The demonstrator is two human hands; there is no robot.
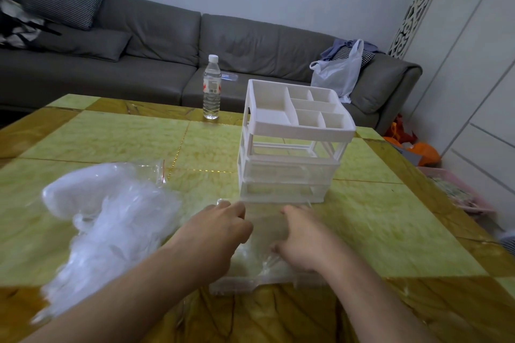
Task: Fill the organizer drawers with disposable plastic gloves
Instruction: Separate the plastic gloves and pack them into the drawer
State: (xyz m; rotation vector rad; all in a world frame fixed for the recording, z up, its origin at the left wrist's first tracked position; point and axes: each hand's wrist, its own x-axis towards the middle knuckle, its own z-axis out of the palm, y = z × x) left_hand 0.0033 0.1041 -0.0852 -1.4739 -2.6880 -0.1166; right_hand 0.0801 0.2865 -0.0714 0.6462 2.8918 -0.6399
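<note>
We are pressing gloves into pulled-out drawer, six o'clock of organizer; left hand and right hand fingers curled, grip unclear; tuck edges flat.

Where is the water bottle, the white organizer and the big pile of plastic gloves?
water bottle (212, 89): head view, on its label.
white organizer (295, 131): head view, front rim of its top tray.
pile of plastic gloves (111, 220): head view, middle of the heap.

organizer ahead, gloves left, table right bare
</note>
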